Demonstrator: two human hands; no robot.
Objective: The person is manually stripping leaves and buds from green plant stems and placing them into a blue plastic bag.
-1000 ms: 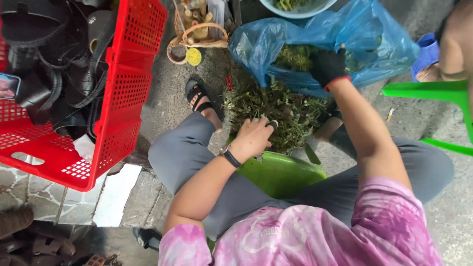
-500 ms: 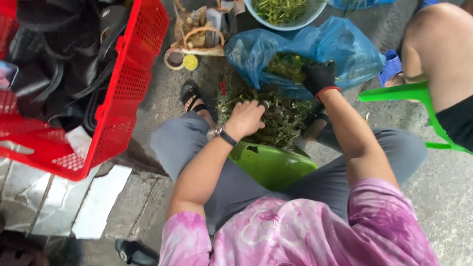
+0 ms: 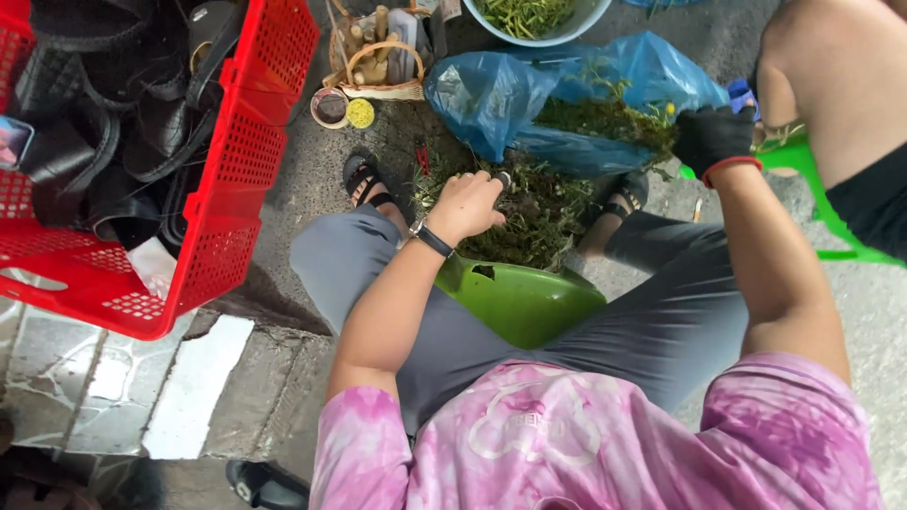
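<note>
Here the bare left hand (image 3: pixel 470 203) lay curled on the pile of greens (image 3: pixel 529 212) between the feet, grasping loosely, while the gloved right hand (image 3: pixel 710 138) clenched stems at the blue bag (image 3: pixel 501 94), farther right.

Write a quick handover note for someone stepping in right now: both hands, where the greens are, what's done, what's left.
Left hand: bare, resting on the pile of green herbs on the ground between the feet.
Right hand: in a black glove, at the mouth of the blue plastic bag, on the greens inside; its grip is hidden.
Bowl beyond the bag already holds some greens.
Left: much of the pile and the bag's contents remain unsorted.
</note>
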